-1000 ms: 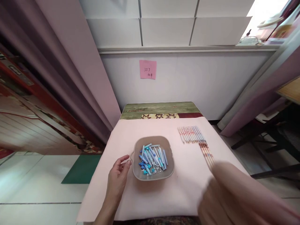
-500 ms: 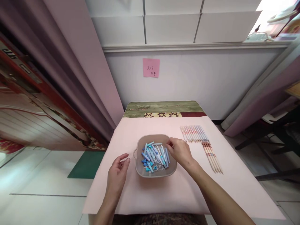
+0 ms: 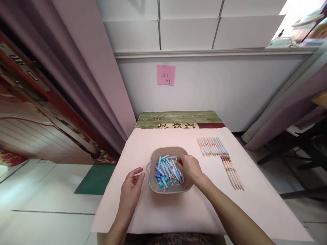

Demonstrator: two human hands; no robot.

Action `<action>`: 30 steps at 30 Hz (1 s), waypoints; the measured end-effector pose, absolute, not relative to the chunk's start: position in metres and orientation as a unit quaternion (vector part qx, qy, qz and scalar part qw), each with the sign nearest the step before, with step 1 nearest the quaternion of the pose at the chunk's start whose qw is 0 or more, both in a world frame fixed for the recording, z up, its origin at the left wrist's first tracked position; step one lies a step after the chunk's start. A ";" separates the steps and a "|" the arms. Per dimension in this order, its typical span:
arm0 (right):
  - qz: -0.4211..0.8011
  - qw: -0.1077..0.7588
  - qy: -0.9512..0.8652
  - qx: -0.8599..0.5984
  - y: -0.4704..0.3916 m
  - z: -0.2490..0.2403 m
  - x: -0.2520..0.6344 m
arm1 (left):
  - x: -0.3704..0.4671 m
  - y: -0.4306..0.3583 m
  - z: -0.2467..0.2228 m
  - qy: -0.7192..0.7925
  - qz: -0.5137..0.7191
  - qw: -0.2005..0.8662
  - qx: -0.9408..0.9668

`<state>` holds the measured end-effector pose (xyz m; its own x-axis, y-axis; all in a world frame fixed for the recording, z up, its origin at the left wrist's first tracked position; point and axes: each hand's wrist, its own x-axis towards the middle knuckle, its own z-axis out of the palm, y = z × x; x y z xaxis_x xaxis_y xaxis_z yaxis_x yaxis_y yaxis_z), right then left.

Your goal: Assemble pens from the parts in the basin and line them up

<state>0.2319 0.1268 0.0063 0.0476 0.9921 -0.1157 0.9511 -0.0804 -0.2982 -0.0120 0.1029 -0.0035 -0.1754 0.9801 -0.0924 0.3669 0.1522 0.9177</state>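
A grey-beige plastic basin (image 3: 168,150) stands on the pink-covered table, filled with loose blue, lilac and white pen parts (image 3: 167,170) and small blue caps. My right hand (image 3: 189,167) reaches over the basin's right side, its fingertips pinched together down among the pen parts; what is between them, if anything, is hidden. My left hand (image 3: 133,183) hovers just left of the basin, fingers curved and apart, with nothing in it. To the right lies a row of slim pens (image 3: 212,146) with clear and patterned barrels. Below that row, several cream pens (image 3: 232,173) lie side by side, tips toward me.
The pink sheet (image 3: 163,217) covers most of the table, leaving a green patterned strip (image 3: 176,117) bare at the back. A wall with a pink note (image 3: 166,75) rises behind. A curtain and red door are on the left; dark furniture legs stand on the right.
My right hand has moved left and inward, from the basin's right rim to over the pen parts. My left hand stays beside the basin, barely shifted. The view has tilted slightly.
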 end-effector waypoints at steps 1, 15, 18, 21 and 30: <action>0.153 0.061 -0.680 -0.714 0.128 0.004 0.226 | -0.011 0.103 -0.003 0.656 0.399 0.379 0.518; 0.133 0.005 -0.694 -0.708 0.133 -0.003 0.215 | -0.002 0.106 -0.003 0.620 0.397 0.292 0.611; 0.108 0.005 -0.678 -0.727 0.132 0.004 0.233 | 0.002 0.114 0.001 0.599 0.357 0.200 0.689; 0.095 0.007 -0.681 -0.726 0.132 0.006 0.236 | 0.020 0.127 0.000 0.521 0.237 0.146 0.807; 0.090 0.024 -0.696 -0.712 0.127 0.004 0.231 | 0.059 0.162 -0.026 0.395 0.035 0.076 0.915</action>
<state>0.2308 0.1274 0.0041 0.0142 0.9954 -0.0951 0.9866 -0.0294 -0.1604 0.0590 0.1620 -0.0256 0.6850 0.7286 0.0040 0.7179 -0.6759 0.1666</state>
